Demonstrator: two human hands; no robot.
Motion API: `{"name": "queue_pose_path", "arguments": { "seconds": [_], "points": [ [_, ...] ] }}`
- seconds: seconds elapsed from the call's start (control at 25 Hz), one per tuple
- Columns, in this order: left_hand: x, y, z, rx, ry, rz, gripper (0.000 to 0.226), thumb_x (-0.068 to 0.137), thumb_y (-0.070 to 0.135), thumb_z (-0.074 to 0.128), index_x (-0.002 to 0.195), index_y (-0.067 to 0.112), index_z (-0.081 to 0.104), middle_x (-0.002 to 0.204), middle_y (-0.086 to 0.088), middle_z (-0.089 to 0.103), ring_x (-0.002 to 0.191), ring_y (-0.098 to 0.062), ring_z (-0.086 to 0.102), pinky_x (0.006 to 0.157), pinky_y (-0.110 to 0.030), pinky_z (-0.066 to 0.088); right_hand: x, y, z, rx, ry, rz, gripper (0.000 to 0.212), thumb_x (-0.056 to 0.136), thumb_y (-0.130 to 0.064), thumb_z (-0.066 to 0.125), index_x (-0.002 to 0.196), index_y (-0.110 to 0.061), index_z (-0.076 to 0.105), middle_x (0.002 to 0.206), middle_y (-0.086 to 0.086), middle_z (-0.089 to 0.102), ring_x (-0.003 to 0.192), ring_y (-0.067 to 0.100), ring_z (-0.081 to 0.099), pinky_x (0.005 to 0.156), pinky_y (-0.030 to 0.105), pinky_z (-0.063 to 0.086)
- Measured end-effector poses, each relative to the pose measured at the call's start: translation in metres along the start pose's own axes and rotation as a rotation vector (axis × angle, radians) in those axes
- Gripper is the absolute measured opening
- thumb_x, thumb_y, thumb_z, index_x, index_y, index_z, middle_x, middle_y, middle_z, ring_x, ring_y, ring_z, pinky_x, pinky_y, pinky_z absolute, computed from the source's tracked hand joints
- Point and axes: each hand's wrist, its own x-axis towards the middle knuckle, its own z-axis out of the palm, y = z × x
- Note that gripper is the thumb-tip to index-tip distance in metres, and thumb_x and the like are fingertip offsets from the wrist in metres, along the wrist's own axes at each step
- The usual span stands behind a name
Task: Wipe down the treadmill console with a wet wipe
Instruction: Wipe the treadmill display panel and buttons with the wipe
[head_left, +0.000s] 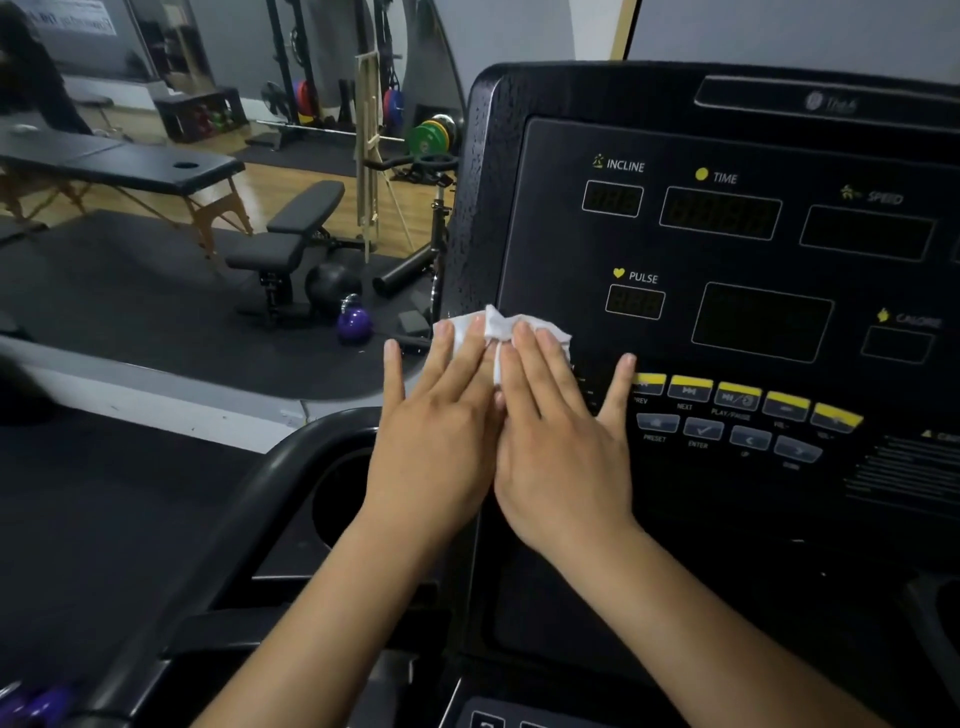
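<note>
Both your hands lie flat on the treadmill console (545, 234), side by side, their inner edges touching. The wet wipe (501, 325) sits crumpled under your fingertips at the console's left edge, just below and left of the PULSE readout (635, 303). Its white folds show above and between your fingers.

Your left hand (441, 431) presses the wipe's left part with straight fingers, and its thumb is spread out past the console's edge. Your right hand (556, 441) presses the right part, also with straight fingers. Its thumb points away to the right, and the tip is just beside the first of the yellow buttons (737, 392). Neither hand pinches or curls round the wipe.

Below your left wrist is the cup holder (337, 499).
</note>
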Motion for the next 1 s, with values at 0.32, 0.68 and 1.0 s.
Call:
{"name": "queue_pose_path", "arguments": {
  "seconds": [0.32, 0.68, 1.0],
  "points": [
    [-0.038, 0.015, 0.014, 0.094, -0.113, -0.014, 0.056, 0.095, 0.031, 0.036, 0.148, 0.012, 0.040, 0.160, -0.009, 0.027, 0.146, -0.038, 0.022, 0.107, -0.072, 0.026, -0.037, 0.002, 0.008, -0.036, -0.057, -0.004, 0.058, 0.091, -0.027, 0.035, 0.147, -0.009, 0.037, 0.158, 0.007, 0.028, 0.148, 0.025, 0.019, 0.104, 0.078, 0.007],
    [-0.054, 0.034, 0.017, 0.062, -0.151, -0.018, 0.054, 0.097, 0.033, 0.034, 0.146, 0.012, 0.045, 0.160, -0.007, 0.026, 0.148, -0.033, 0.023, 0.107, -0.073, 0.022, -0.061, 0.009, 0.006, 0.020, -0.078, 0.043, 0.057, 0.092, -0.030, 0.031, 0.146, -0.013, 0.041, 0.158, 0.002, 0.029, 0.147, 0.021, 0.020, 0.106, 0.076, 0.010],
    [-0.022, 0.036, 0.005, 0.057, -0.136, 0.023, 0.054, 0.101, 0.034, 0.025, 0.149, 0.013, 0.039, 0.160, -0.006, 0.029, 0.150, -0.029, 0.018, 0.111, -0.072, 0.009, -0.043, 0.024, -0.002, 0.013, -0.046, 0.060, 0.059, 0.093, -0.030, 0.034, 0.149, -0.011, 0.033, 0.160, 0.002, 0.023, 0.149, 0.016, 0.012, 0.108, 0.074, 0.005]
  ]
}}
